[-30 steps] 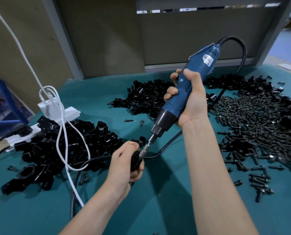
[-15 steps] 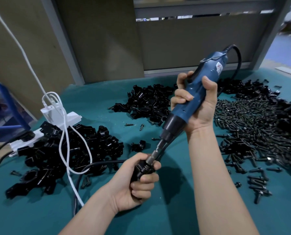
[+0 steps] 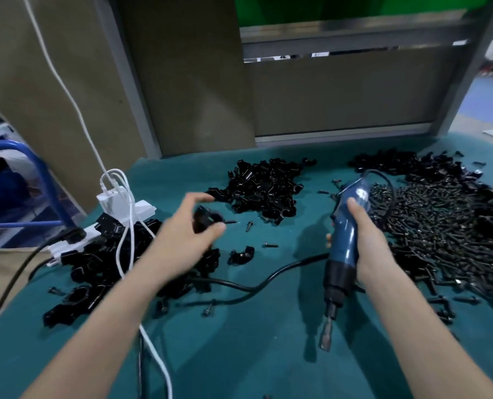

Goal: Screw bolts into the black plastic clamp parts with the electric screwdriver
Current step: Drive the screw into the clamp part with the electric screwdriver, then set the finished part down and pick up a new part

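left hand (image 3: 182, 237) centre-left: fingers spread around blurred black clamp part (image 3: 207, 221), grip unclear | right hand (image 3: 366, 243) centre-right: fingers clamped on electric screwdriver (image 3: 343, 243), bit pointing down over counter (image 3: 239, 355) | bolts (image 3: 440, 226) heaped right

A single head-worn wide-angle camera looks forward and down over the teal table (image 3: 268, 355), close above its near edge. The table's far edge and the panels (image 3: 340, 96) behind it fill the top.
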The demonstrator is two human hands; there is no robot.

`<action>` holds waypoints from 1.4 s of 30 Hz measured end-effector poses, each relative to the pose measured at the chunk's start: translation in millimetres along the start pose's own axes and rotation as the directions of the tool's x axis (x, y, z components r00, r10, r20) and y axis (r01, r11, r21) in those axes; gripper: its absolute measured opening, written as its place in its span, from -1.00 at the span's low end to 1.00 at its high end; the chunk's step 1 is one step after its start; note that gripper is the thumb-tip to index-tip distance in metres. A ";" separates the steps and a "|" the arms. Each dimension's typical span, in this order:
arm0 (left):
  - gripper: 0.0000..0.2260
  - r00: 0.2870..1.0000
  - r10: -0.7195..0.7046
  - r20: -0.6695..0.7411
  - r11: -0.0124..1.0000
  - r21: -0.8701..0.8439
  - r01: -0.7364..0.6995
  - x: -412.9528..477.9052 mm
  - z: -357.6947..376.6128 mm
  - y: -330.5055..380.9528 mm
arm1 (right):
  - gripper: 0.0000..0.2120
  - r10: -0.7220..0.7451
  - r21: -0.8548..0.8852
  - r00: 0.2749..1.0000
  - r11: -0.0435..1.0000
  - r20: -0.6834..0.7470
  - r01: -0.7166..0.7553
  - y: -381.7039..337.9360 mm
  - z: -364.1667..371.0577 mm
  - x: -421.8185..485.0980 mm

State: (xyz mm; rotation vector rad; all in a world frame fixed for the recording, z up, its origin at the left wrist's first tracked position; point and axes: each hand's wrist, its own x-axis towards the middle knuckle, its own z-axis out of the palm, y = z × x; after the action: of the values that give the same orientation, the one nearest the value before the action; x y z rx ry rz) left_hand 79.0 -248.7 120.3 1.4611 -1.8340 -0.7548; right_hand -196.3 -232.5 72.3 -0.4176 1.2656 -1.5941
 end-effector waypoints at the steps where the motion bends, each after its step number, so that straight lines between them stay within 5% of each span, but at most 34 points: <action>1: -0.70 0.998 0.042 -0.041 0.981 0.189 -0.033 11.4 -12.2 -1.4 | -0.65 -0.012 -0.032 1.000 0.999 -0.011 0.011 2.9 -1.3 -0.3; 3: -0.71 1.000 0.024 0.011 0.872 0.490 -0.026 33.8 -31.8 -4.7 | -0.69 -0.063 -0.064 0.998 0.996 0.004 0.063 7.2 -1.6 -0.8; 6: -0.68 0.962 -0.194 0.190 0.641 0.768 -0.022 54.7 -43.0 -10.9 | -0.66 -0.113 -0.108 0.994 0.988 0.001 0.112 13.1 -2.2 1.4; 13: -0.66 0.888 -0.389 0.244 0.424 0.904 -0.063 76.4 -33.9 12.3 | -0.61 -0.206 -0.388 0.976 0.907 -0.069 0.164 22.4 -9.0 13.5; 17: -0.67 0.957 -0.144 0.252 0.485 0.861 -0.154 94.9 13.6 40.3 | -0.39 -0.352 -0.629 0.936 0.734 -0.029 0.256 25.5 -6.8 10.6; 20: -0.59 0.916 0.068 0.396 0.585 0.728 -0.359 105.1 71.8 54.4 | -0.35 -0.404 -0.664 0.915 0.684 0.001 0.303 24.0 -11.6 8.4; 27: -0.53 0.908 0.199 0.370 0.497 0.760 -0.419 123.5 130.6 25.7 | -0.43 -0.396 -0.645 0.918 0.702 -0.004 0.301 23.9 -19.1 6.9; 30: -0.62 0.919 0.141 0.369 0.542 0.748 -0.384 126.2 125.0 16.6 | -0.44 -0.386 -0.646 0.923 0.705 -0.001 0.294 25.7 -17.7 8.3; 33: -0.69 0.939 0.145 0.313 0.479 0.808 -0.344 120.7 125.1 13.1 | -0.46 -0.399 -0.635 0.917 0.710 -0.008 0.304 25.5 -18.4 7.5; 35: -0.75 0.939 0.268 0.218 0.650 0.678 -0.343 109.7 128.5 15.3 | -0.49 -0.420 -0.629 0.907 0.711 -0.022 0.313 24.2 -20.5 7.0; 37: -0.90 0.956 0.293 0.020 0.918 0.274 -0.287 90.7 135.7 22.7 | -0.53 -0.456 -0.618 0.889 0.712 -0.047 0.333 19.8 -23.1 6.1; 38: -0.95 0.965 0.254 -0.059 0.966 0.054 -0.251 79.3 142.0 27.4 | -0.55 -0.481 -0.606 0.874 0.714 -0.062 0.350 16.3 -23.9 6.0; 42: -0.89 0.989 0.114 -0.097 0.906 -0.398 -0.143 35.8 176.1 33.6 | -0.65 -0.579 -0.552 0.809 0.709 -0.100 0.439 -3.4 -29.7 7.6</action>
State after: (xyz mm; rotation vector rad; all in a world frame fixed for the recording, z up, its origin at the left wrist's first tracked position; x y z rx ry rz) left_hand -85.6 -270.8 43.9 1.0741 -1.5831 -0.9373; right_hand -223.8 -223.7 61.3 -0.9919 1.9164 -1.8015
